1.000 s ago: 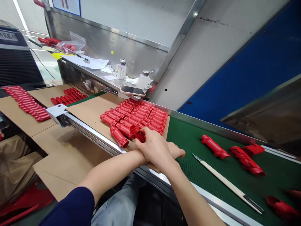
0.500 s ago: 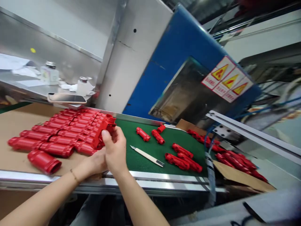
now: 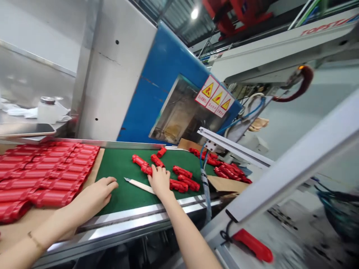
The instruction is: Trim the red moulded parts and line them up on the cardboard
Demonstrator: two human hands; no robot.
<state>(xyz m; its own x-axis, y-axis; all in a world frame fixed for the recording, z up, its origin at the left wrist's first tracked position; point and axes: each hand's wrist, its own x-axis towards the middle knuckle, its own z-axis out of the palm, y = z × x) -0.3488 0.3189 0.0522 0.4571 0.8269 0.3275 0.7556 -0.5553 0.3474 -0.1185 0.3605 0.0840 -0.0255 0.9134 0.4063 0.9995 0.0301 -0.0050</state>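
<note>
Blue machine housing with a glazed hatch stands behind the far edge of the green textured conveyor belt; the belt carries the work, so places are given by its edges. At the belt's left edge a brown cardboard sheet holds ranked rows of red ribbed plastic tubes. Loose red moulded plastic parts lie scattered toward the right end, some spilling onto a cardboard flap past it.

Right hand lies fingers-down on the loose parts near the front edge, closing on one; whether it grips is uncertain. Left hand rests open and empty, flat at the belt's left edge. A slim white-handled knife lies between the hands, its blade pointing left, its handle running under the right hand.

Hazards, as judged: the exposed blade so near both hands could cut a finger; a sweeping wrist could push it off the front edge; further parts could roll off the right end.

Legible marks: three red-bordered yellow triangle warning labels on the hatch, their text too small to read; blurred red lettering on the white beam at upper right, unreadable.
</note>
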